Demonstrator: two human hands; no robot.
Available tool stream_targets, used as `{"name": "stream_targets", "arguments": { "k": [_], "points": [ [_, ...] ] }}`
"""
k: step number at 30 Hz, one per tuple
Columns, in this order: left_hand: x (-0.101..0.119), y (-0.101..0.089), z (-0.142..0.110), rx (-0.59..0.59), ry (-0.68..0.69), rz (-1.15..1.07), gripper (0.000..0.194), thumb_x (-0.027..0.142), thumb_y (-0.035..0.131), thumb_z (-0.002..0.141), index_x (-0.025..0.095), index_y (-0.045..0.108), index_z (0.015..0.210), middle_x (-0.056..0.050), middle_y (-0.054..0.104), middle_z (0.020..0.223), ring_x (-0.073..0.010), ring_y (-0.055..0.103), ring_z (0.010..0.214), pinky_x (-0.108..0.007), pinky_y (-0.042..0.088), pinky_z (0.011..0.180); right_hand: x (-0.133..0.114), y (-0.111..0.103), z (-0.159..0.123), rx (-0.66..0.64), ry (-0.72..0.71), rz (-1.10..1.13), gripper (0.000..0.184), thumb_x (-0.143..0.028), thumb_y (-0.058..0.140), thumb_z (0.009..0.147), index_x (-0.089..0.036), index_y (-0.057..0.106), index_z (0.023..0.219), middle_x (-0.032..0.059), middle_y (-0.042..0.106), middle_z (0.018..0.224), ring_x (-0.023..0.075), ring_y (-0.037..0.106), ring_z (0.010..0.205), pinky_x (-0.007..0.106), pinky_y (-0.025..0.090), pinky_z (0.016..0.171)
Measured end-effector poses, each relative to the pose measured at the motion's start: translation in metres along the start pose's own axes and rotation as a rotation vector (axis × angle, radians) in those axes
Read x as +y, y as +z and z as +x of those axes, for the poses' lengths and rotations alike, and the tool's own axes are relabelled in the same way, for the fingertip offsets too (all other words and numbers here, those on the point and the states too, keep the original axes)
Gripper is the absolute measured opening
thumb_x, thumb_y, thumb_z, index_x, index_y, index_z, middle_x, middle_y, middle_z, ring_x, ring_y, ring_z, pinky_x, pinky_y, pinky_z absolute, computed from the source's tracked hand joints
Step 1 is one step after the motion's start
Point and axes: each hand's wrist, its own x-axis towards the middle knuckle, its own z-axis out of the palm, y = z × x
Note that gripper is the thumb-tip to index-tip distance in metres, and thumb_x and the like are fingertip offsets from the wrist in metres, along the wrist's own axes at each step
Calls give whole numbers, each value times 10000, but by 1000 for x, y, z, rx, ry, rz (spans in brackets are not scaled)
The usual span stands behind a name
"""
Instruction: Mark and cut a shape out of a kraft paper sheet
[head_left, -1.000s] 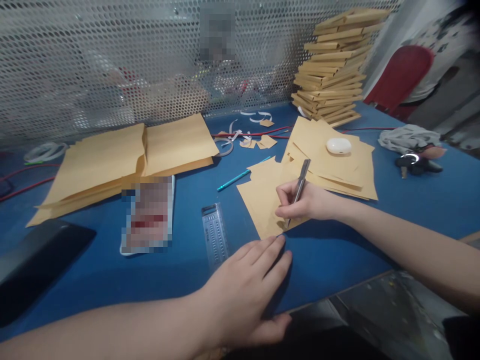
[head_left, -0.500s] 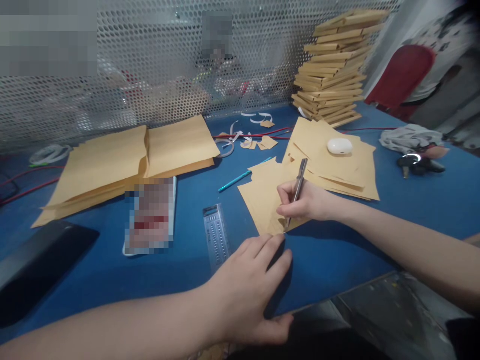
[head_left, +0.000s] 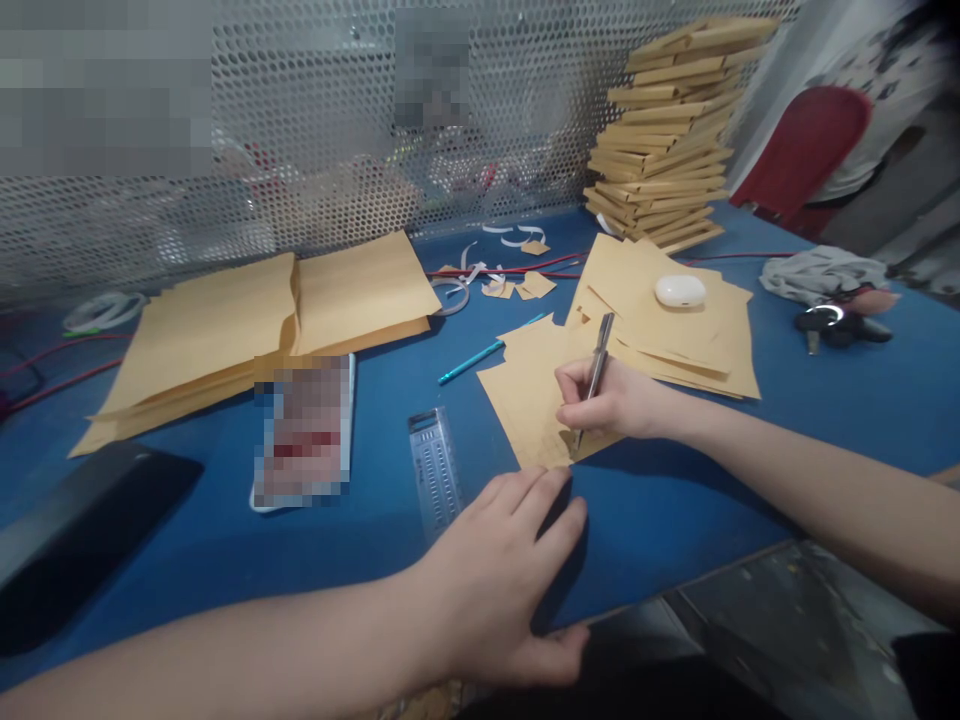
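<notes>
Head view: which step did you read as in hand?

Pen work, I'd say. Right hand (head_left: 621, 400) had the grey pen (head_left: 601, 350) pinched between thumb and fingers in a writing grip, tip down at the near edge of the kraft sheet (head_left: 521, 385).

Where was the sheet?

Flat on the blue tabletop (head_left: 645, 510), between the clear stencil ruler (head_left: 433, 460) and the kraft pile (head_left: 675, 345) with the white earbud case (head_left: 680, 291) on it.

And the left?

Left hand (head_left: 495, 570) was palm down, gripping nothing visible. Fingers loosely extended, small gap at the index, thumb stuck out to the side. Fingertips at the sheet's near corner; couldn't tell if touching or just short. It hid the ruler's near end.

Arms?

Right forearm (head_left: 795, 475) came in from the right, wrist low by the sheet. Left forearm (head_left: 300, 635) came across from lower left.

What did the next move call for?

My judgement: short finger strokes and a steady sheet, since the tip sat so near the edge. Left fingertips further onto the paper would have helped against sliding.
</notes>
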Motion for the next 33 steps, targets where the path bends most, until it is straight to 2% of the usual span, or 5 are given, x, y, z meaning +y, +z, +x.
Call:
{"name": "stream_targets", "arguments": {
  "k": [15,33],
  "points": [
    [-1,1,1,-1,5,15,736,508,591,713,70,481,1294,-232,414,1367,-377,405,1238,-478,348,1036,0,-1,2,31,-50,-45,217,-117,576,615,-186,393,521,-98,379,458,54,329,463,206,237,435],
    [-1,5,-2,26,6,62,740,534,576,721,92,470,1304,-209,417,1374,-358,418,1228,-452,353,1030,3,-2,3,33,-51,-50,215,-133,562,629,-195,381,531,-99,387,439,55,346,429,214,231,436]
  ]
}}
